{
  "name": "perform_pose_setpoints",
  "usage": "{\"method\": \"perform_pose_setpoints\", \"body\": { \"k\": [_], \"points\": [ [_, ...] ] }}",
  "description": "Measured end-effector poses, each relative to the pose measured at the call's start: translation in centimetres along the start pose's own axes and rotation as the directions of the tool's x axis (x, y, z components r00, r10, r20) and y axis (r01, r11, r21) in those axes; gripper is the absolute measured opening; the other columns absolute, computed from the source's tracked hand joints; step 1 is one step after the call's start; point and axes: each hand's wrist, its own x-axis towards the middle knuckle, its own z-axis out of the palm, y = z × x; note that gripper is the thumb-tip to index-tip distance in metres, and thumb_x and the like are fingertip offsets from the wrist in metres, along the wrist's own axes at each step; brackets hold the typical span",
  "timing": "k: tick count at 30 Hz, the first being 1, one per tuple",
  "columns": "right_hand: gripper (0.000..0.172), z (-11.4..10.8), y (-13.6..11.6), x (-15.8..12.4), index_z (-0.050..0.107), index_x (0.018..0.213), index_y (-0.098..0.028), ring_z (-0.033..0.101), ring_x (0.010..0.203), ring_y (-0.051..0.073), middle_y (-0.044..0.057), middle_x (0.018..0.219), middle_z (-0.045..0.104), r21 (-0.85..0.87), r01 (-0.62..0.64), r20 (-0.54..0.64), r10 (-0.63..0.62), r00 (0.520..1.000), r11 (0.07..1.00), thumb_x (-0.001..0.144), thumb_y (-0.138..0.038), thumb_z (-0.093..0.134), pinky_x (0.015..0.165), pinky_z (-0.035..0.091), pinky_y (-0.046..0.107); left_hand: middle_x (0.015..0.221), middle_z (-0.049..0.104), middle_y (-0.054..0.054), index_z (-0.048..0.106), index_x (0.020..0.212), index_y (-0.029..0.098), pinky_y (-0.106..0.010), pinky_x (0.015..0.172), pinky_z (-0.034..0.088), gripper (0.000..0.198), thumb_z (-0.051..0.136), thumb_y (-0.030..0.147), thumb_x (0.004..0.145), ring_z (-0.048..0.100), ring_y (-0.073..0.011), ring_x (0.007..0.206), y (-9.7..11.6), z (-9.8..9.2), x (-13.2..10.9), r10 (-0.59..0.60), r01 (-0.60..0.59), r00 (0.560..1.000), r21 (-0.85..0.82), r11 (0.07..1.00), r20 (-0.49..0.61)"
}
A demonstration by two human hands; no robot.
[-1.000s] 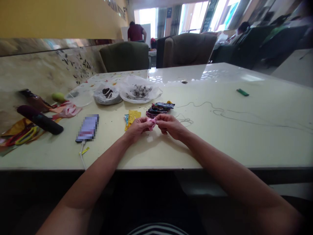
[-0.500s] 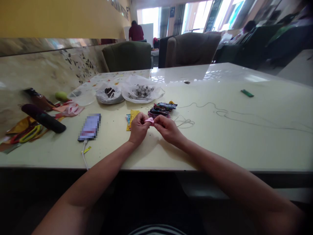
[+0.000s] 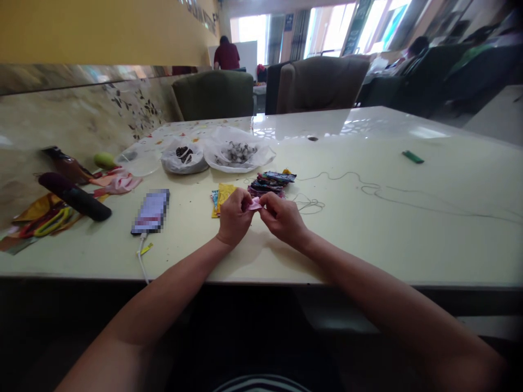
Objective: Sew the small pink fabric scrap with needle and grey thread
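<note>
A small piece of pink cloth (image 3: 255,204) is stretched between my two hands, just above the table. My left hand (image 3: 236,215) pinches its left side, fingers closed. The fingers of my right hand (image 3: 284,218) are closed on its right edge. Right behind my hands lies a stack of dark patterned cloth pieces (image 3: 270,184). Yellow cloth pieces (image 3: 225,193) lie beside my left hand, partly hidden by it. A loose tangle of thread (image 3: 309,204) rests near my right hand.
Plastic bags, one with dark bits (image 3: 183,155) and one with whitish fluffy pieces (image 3: 239,153), stand farther back. A phone (image 3: 152,212) on a cable, scissors (image 3: 52,222), a dark bottle (image 3: 67,163) and cloth scraps are left. A green packet (image 3: 412,157) lies right.
My hands have shifted slightly, and more of the pink cloth now shows spread between them. Both hands still pinch it. Things on the table stay put.
</note>
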Motion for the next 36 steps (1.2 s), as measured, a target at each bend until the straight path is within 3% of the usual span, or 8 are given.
{"method": "perform_pose_setpoints", "body": {
  "k": [4,7,10,13,19,22,28,36],
  "points": [
    [0.01,0.2,-0.2,-0.4,0.06,0.09,-0.019,0.05,0.054,0.012,0.002,0.068,0.065,-0.162,0.099,-0.102,-0.116,0.988,0.982,0.091,-0.019,0.05,0.056,0.033,0.026,0.07,0.052,0.004,0.05,0.08,0.021,-0.024,0.058,0.037,0.02,0.069,0.027,0.085,0.046,-0.0106,0.059,0.1,0.2,-0.1,-0.055,0.057,0.998,-0.04,0.998,0.038],
    [0.011,0.1,-0.7,-0.5,0.061,0.092,-0.019,0.052,0.056,0.013,0.001,0.068,0.064,-0.106,0.112,-0.068,-0.12,0.99,0.988,0.095,-0.024,0.052,0.057,0.033,0.026,0.069,0.053,0.004,0.05,0.081,0.022,-0.024,0.057,0.038,0.022,0.068,0.032,0.088,0.048,-0.0108,0.058,-0.2,0.3,-0.2,-0.136,0.145,0.987,-0.125,0.981,0.08],
    [0.019,-0.3,-0.9,-0.2,0.061,0.089,-0.018,0.041,0.05,0.01,-0.004,0.058,0.051,0.098,-0.084,-0.066,0.09,0.994,0.992,0.096,-0.036,0.058,0.054,0.031,0.026,0.067,0.05,0.005,0.048,0.078,0.022,-0.024,0.057,0.038,0.029,0.073,0.034,0.086,0.046,-0.0107,0.058,-0.5,0.2,-0.2,-0.139,0.139,0.99,-0.128,0.982,0.011],
    [0.032,-0.6,-0.8,0.5,0.061,0.079,-0.017,0.041,0.055,0.01,-0.002,0.061,0.05,0.34,-0.263,0.011,0.276,0.961,0.903,0.096,-0.045,0.058,0.054,0.031,0.026,0.065,0.049,0.005,0.047,0.075,0.021,-0.024,0.057,0.037,0.031,0.075,0.032,0.085,0.043,-0.0101,0.058,-0.5,0.1,-0.2,-0.045,0.044,0.999,-0.069,0.997,-0.022],
    [0.028,-0.4,-0.4,0.9,0.065,0.08,-0.017,0.037,0.055,0.01,-0.005,0.056,0.043,0.555,-0.436,0.263,0.348,0.9,0.708,0.085,-0.044,0.067,0.052,0.026,0.026,0.073,0.058,0.003,0.061,0.095,0.021,-0.025,0.062,0.042,0.008,0.066,0.025,0.09,0.052,-0.0116,0.063,-0.2,0.0,-0.1,0.039,-0.04,0.999,0.027,0.999,0.03],
    [0.023,-0.4,-0.3,0.9,0.063,0.078,-0.017,0.035,0.055,0.01,-0.005,0.057,0.043,0.538,-0.45,0.263,0.364,0.893,0.713,0.084,-0.039,0.065,0.052,0.025,0.026,0.077,0.063,0.0,0.063,0.089,0.02,-0.026,0.064,0.042,0.006,0.064,0.025,0.093,0.055,-0.0128,0.067,-0.1,-0.1,0.0,0.059,-0.063,0.997,0.069,0.996,0.057],
    [0.024,-0.6,-0.4,0.9,0.052,0.068,-0.019,0.035,0.058,0.009,-0.004,0.061,0.044,0.479,-0.369,0.241,0.284,0.928,0.796,0.084,-0.035,0.062,0.054,0.026,0.026,0.067,0.05,0.004,0.048,0.073,0.021,-0.025,0.058,0.036,0.027,0.07,0.027,0.088,0.044,-0.011,0.059,-0.4,-0.1,0.0,0.081,-0.08,0.997,0.107,0.991,-0.013],
    [0.025,-0.7,-0.4,1.0,0.062,0.076,-0.017,0.038,0.058,0.01,-0.003,0.063,0.05,0.486,-0.355,0.147,0.325,0.934,0.799,0.088,-0.039,0.063,0.056,0.03,0.027,0.076,0.059,0.003,0.053,0.089,0.022,-0.025,0.061,0.044,0.026,0.075,0.035,0.086,0.056,-0.0107,0.063,-0.5,0.3,-0.3,-0.13,0.136,0.99,-0.136,0.981,0.049]
  ]
}}
